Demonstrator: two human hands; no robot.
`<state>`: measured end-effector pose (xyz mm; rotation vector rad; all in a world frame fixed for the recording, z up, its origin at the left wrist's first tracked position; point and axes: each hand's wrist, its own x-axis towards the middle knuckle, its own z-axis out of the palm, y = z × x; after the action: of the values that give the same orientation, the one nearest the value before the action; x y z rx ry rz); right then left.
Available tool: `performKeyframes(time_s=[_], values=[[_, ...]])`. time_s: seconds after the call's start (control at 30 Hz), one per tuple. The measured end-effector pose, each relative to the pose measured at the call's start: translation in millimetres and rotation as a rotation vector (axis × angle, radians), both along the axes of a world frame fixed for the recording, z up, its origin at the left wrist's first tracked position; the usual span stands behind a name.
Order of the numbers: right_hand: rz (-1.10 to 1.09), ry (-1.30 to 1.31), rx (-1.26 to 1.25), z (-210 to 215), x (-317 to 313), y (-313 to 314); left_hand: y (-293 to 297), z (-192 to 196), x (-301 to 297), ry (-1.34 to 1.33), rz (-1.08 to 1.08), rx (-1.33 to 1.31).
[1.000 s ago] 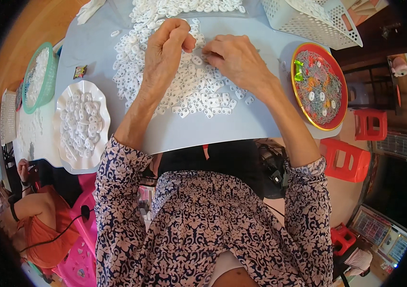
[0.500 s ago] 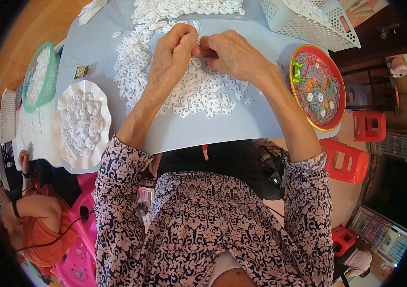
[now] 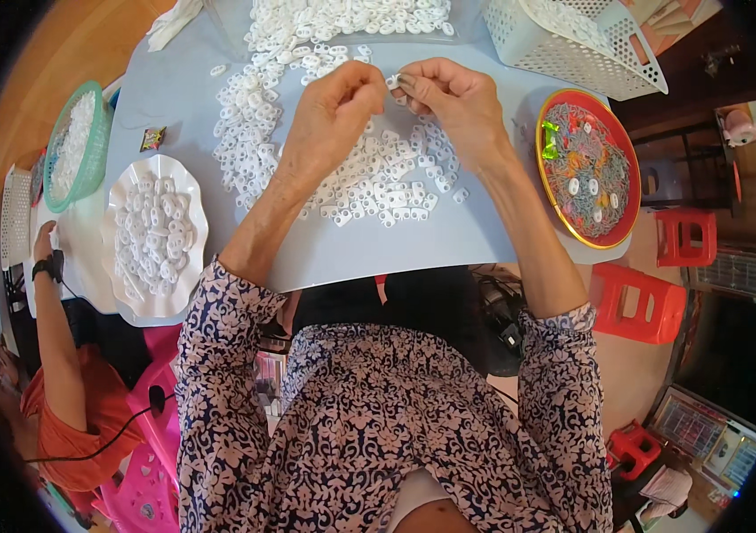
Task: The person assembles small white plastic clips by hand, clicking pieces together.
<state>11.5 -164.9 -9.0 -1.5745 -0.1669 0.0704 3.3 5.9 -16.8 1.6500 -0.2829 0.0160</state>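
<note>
The fingers [image 3: 434, 91] of the right hand [image 3: 465, 108] are pinched on 1 white piece [image 3: 392, 82], held above the white pile [image 3: 382, 169] on the tabletop [image 3: 351, 253]. Whether anything is gripped by the curled left hand [image 3: 335, 108] cannot be told. Close 2-handed work on 1 piece seems in hand; a steady pinch is called for next.
</note>
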Motion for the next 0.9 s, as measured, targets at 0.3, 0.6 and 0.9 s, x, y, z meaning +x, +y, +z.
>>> performKeyframes(time_s=[0.3,0.6,0.9], values=[[-0.048,-0.226,-0.151,5.4,-9.2,7.3,-3.9,-3.6,-1.3,-0.017,-0.018,0.047],[-0.069,-0.239,-0.188,4.9,-4.5,8.3,-2.0,2.8,1.4,0.091,-0.096,-0.168],[-0.064,-0.359,-0.786,25.4,18.5,-68.6,4.5,0.8,-1.2,0.121,-0.068,-0.298]])
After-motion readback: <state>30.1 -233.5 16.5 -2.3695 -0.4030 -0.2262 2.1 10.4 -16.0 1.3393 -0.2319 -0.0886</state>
